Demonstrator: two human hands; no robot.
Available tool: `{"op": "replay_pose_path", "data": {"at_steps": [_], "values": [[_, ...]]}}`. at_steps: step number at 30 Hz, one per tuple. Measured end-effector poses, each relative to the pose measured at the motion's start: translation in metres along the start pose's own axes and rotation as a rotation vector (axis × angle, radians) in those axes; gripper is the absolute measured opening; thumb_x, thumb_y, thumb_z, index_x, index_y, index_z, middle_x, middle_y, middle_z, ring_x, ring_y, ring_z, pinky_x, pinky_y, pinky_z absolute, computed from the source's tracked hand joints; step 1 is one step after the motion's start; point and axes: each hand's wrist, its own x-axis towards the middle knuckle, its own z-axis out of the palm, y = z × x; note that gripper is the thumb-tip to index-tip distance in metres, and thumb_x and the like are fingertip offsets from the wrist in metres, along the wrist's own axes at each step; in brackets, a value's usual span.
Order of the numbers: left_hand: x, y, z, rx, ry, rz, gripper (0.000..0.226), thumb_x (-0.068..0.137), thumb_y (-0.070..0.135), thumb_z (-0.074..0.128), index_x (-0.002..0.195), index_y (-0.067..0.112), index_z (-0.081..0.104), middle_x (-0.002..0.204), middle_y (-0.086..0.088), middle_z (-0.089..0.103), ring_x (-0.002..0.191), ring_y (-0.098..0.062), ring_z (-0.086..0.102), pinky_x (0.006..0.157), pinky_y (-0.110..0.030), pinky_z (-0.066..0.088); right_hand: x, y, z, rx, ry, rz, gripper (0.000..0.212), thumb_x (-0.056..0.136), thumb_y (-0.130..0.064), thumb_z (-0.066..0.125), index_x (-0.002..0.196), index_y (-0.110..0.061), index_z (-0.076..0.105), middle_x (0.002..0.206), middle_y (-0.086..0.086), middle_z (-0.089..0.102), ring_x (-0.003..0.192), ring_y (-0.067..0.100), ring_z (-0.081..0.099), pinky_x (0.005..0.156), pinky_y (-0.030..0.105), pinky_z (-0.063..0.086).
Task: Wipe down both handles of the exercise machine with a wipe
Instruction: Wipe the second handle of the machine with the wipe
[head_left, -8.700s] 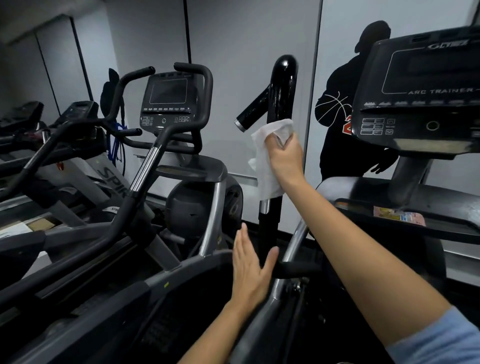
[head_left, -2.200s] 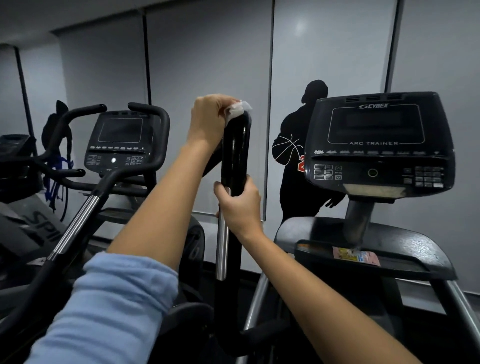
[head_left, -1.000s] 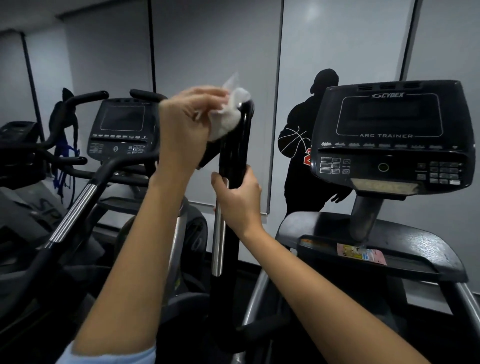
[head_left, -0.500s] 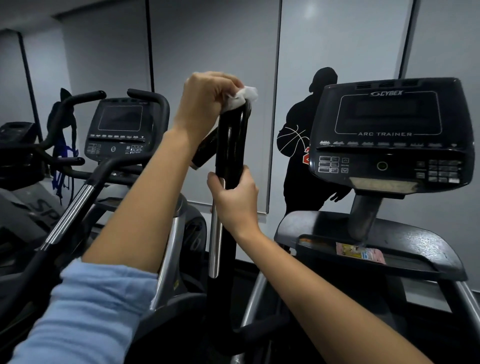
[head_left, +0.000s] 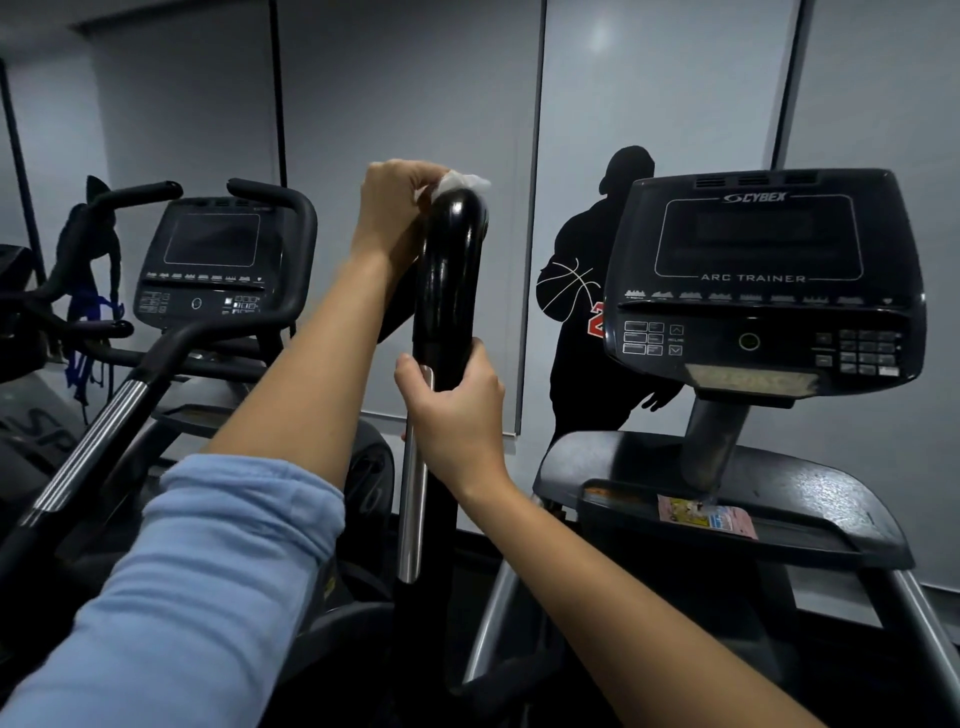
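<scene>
A glossy black upright handle (head_left: 447, 270) of the exercise machine rises in the middle of the view. My left hand (head_left: 395, 213) grips a bunched white wipe (head_left: 462, 182) and holds it against the rounded top of the handle. Most of the wipe is hidden inside the fist. My right hand (head_left: 457, 410) is wrapped around the handle's shaft lower down, beside a chrome bar (head_left: 413, 499). The machine's other handle is out of view.
The black Arc Trainer console (head_left: 763, 280) and its tray (head_left: 727, 499) stand at the right. Another machine with a console (head_left: 213, 260) and curved black bars (head_left: 156, 353) stands at the left. A grey wall with a basketball-player silhouette (head_left: 597, 322) is behind.
My left hand with the wipe has swung off the handle's top and back onto it. My right hand has kept its grip on the shaft.
</scene>
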Motion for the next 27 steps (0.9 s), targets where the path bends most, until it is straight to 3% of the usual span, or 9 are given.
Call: {"op": "replay_pose_path", "data": {"at_steps": [2,4,9,13,15,17,20,23,27], "values": [[0.001,-0.007,0.003,0.07,-0.02,-0.06,0.043,0.078,0.045,0.061,0.068,0.003,0.066,0.063,-0.003,0.043,0.063,-0.016,0.04,0.065,-0.039,0.051,0.0,0.0,0.0,0.001,0.004,-0.003,0.018,0.083,-0.019,0.064,0.078,-0.018,0.047,0.06,-0.012,0.048,0.052,-0.003,0.049,0.048,0.007,0.038],[0.001,-0.009,0.0,0.182,-0.039,-0.062,0.03,0.083,0.03,0.057,0.07,0.004,0.067,0.073,-0.013,0.066,0.066,-0.03,0.056,0.068,-0.04,0.054,0.0,-0.001,0.0,0.0,0.004,-0.008,0.017,0.083,-0.019,0.064,0.078,-0.017,0.048,0.061,-0.012,0.048,0.053,-0.003,0.05,0.048,0.007,0.038],[-0.007,0.002,-0.007,0.087,0.142,0.136,0.018,0.085,0.017,0.062,0.091,0.004,0.073,0.095,-0.009,0.072,0.086,-0.017,0.067,0.078,-0.03,0.056,0.0,0.0,0.0,0.01,0.004,-0.02,0.018,0.084,-0.018,0.064,0.078,-0.018,0.047,0.059,-0.012,0.049,0.052,-0.001,0.05,0.047,0.01,0.041],[-0.016,-0.008,0.002,-0.063,-0.006,0.033,0.029,0.086,0.037,0.061,0.084,0.01,0.071,0.08,0.006,0.06,0.076,-0.01,0.055,0.081,-0.043,0.053,0.0,0.003,0.003,0.013,0.006,0.014,0.019,0.083,-0.022,0.064,0.075,-0.025,0.046,0.056,-0.021,0.053,0.05,0.006,0.052,0.053,0.033,0.055],[-0.015,-0.014,0.004,-0.024,0.009,0.012,0.028,0.085,0.03,0.059,0.073,0.006,0.065,0.069,0.006,0.05,0.066,-0.011,0.045,0.069,-0.039,0.053,0.0,0.003,0.003,0.015,0.013,0.028,0.018,0.082,-0.023,0.064,0.076,-0.024,0.047,0.056,-0.02,0.053,0.052,0.009,0.054,0.054,0.037,0.057],[-0.019,-0.014,0.005,0.089,-0.023,0.002,0.027,0.081,0.013,0.051,0.056,0.004,0.049,0.058,-0.003,0.041,0.061,-0.017,0.031,0.053,-0.034,0.035,0.0,0.001,0.002,0.0,0.026,0.001,0.016,0.082,-0.022,0.065,0.078,-0.021,0.049,0.056,-0.017,0.052,0.052,0.003,0.053,0.053,0.022,0.053],[-0.033,-0.021,0.005,0.237,-0.045,0.002,0.026,0.076,0.003,0.044,0.052,0.012,0.042,0.052,-0.011,0.04,0.058,-0.022,0.027,0.053,-0.033,0.027,-0.001,0.0,0.001,-0.019,0.03,-0.004,0.015,0.083,-0.02,0.065,0.08,-0.016,0.051,0.057,-0.012,0.05,0.051,0.001,0.051,0.048,0.011,0.044],[-0.04,-0.027,0.003,0.256,-0.07,0.018,0.029,0.077,0.001,0.047,0.053,0.017,0.045,0.052,-0.016,0.049,0.054,-0.024,0.033,0.054,-0.031,0.029,0.0,0.002,0.003,-0.015,0.028,0.022,0.015,0.082,-0.023,0.064,0.08,-0.018,0.05,0.056,-0.011,0.05,0.05,0.01,0.053,0.054,0.037,0.056],[-0.05,-0.032,0.0,0.399,-0.088,0.078,0.032,0.085,0.014,0.041,0.056,0.007,0.053,0.056,-0.023,0.055,0.051,-0.037,0.047,0.054,-0.038,0.044,0.001,0.0,0.0,-0.024,0.027,-0.012,0.014,0.084,-0.018,0.064,0.083,-0.011,0.053,0.06,-0.012,0.049,0.052,-0.002,0.051,0.049,0.008,0.041]]}}
